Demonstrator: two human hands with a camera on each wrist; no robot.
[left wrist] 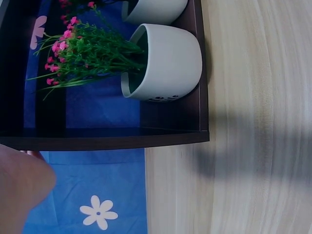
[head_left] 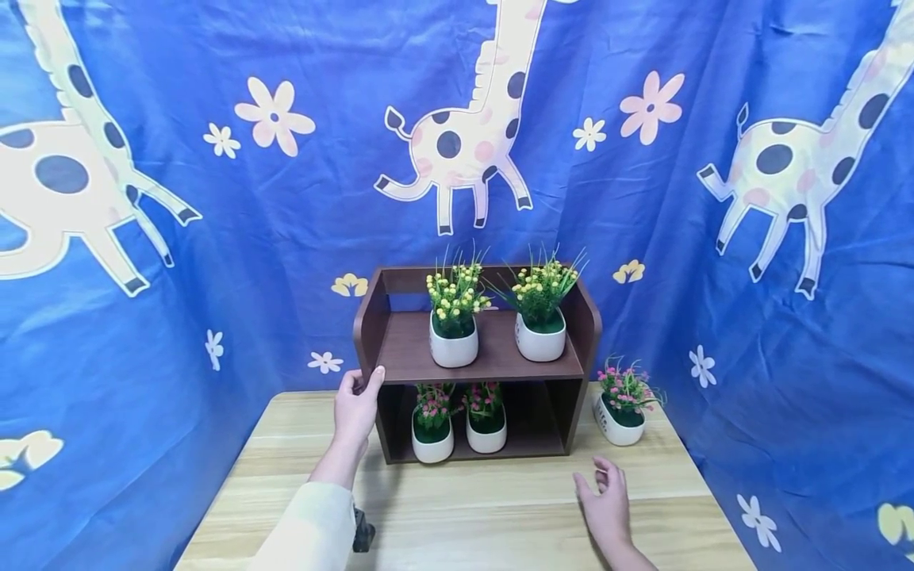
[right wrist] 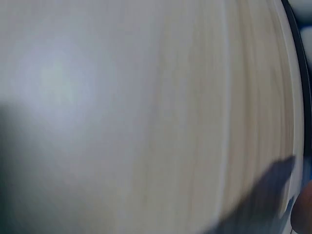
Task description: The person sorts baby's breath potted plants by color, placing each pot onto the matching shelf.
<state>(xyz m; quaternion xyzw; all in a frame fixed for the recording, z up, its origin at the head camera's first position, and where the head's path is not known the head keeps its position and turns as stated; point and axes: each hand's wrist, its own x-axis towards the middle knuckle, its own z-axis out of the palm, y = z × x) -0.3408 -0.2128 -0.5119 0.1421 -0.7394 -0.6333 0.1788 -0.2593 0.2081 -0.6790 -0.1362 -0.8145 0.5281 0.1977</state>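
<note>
left hand [head_left: 355, 408]: I'm gripping the left front edge of the shelf [head_left: 400, 357], thumb curled over it.
right hand [head_left: 607, 503]: I'm hovering it over the table [head_left: 457, 507], fingers loosely spread, holding nothing.
nearest pot: pink-flower pot [head_left: 620, 419] is standing on the table just right of the shelf.
shelf top: two yellow-flower pots [head_left: 454, 342].
shelf bottom: two pink-flower pots [head_left: 432, 444] are sitting inside.

White pot [left wrist: 168, 63] with pink flowers [left wrist: 73, 53] inside dark shelf [left wrist: 112, 139] on wooden table [left wrist: 253, 146]
</note>
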